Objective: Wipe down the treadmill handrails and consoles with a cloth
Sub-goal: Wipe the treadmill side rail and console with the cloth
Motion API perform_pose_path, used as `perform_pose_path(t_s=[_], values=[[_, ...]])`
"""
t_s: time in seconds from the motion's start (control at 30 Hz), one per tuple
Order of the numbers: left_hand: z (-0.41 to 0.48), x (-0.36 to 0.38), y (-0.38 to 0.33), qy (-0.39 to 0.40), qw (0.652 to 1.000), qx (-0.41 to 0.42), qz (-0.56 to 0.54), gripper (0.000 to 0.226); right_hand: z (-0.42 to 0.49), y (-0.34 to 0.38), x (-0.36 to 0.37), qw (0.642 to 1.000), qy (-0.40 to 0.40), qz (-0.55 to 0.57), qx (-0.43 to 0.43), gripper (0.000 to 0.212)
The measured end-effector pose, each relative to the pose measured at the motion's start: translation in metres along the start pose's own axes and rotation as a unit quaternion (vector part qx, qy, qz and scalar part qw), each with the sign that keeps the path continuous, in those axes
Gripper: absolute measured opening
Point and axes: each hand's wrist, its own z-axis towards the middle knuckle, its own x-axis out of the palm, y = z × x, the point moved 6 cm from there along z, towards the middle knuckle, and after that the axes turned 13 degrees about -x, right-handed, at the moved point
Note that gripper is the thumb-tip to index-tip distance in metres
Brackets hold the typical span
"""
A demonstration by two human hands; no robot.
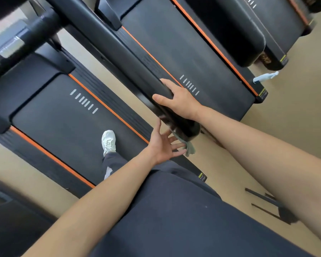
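3 treadmills (59, 117) are seen, so most wiping is judged undone. The handrail (122, 52) is clasped at its end by the right hand (178, 101). Beneath it, the cloth (190, 148) is touched by the left hand (163, 143), fingers spread.

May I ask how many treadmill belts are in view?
3: near belt under the white shoe, middle belt beyond the handrail, far belt top right. Lower left may hide another.
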Motion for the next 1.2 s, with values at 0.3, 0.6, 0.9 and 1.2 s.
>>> perform_pose_path(t_s=[0.3,0.6,0.9,1.2], values=[[-0.016,-0.007,-0.011,-0.024,0.997,0.044,-0.058,0.082,0.003,0.003,-0.001,1.000,0.003,-0.005,-0.009,0.085],[-0.074,-0.015,-0.092,-0.085,0.979,0.176,-0.057,0.059,-0.001,-0.001,0.000,1.000,-0.008,0.005,0.001,0.084],[-0.129,-0.011,-0.152,-0.133,0.960,0.247,-0.006,0.039,-0.006,0.010,-0.005,1.000,-0.012,-0.009,0.017,0.071],[-0.181,0.000,-0.202,-0.188,0.923,0.335,-0.018,0.026,-0.009,0.010,-0.006,0.999,-0.022,0.011,0.046,0.079]])
